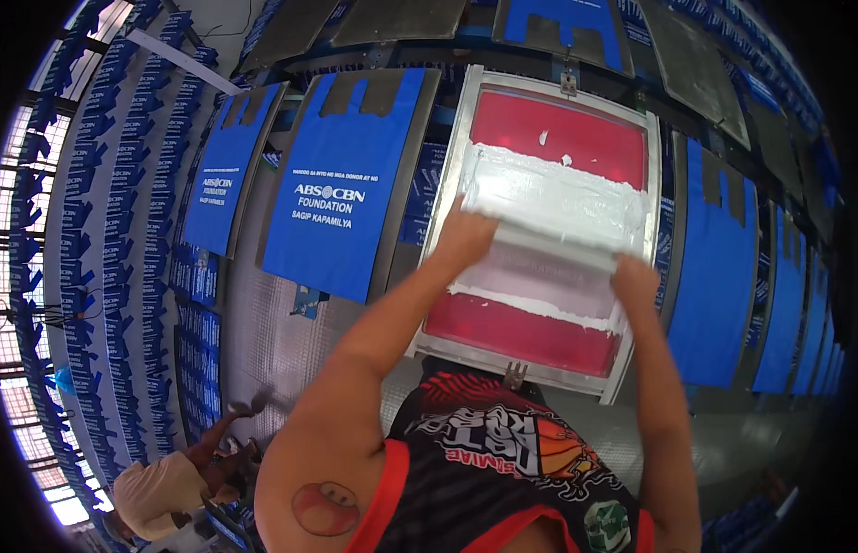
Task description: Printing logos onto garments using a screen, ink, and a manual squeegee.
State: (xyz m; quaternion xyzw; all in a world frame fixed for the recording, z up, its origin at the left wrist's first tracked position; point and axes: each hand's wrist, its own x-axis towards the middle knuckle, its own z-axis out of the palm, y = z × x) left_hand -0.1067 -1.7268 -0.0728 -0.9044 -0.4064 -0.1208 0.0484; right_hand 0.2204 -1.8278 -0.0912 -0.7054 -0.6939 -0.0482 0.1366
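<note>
A silk-screen printing frame [455, 147] with pale rails lies in front of me. Its mesh is red [558, 120] at the far and near ends. A thick band of white ink [558, 195] spreads across the middle, and a thinner white line crosses nearer to me. Spanning the mesh is a squeegee [553, 247], slightly blurred. My left hand [466, 236] is closed around its left end. At the other end my right hand [637, 280] grips it, close to the right rail. Faint lettering shows through the pale, ink-wiped mesh just below the squeegee.
Blue cut-out bags lie on flat boards to the left [327, 212] and right [715, 267]. Metal clamps sit at the frame's far [568, 81] and near [515, 374] ends. Rows of blue bags [124, 230] hang at far left. Another person [161, 493] bends at lower left.
</note>
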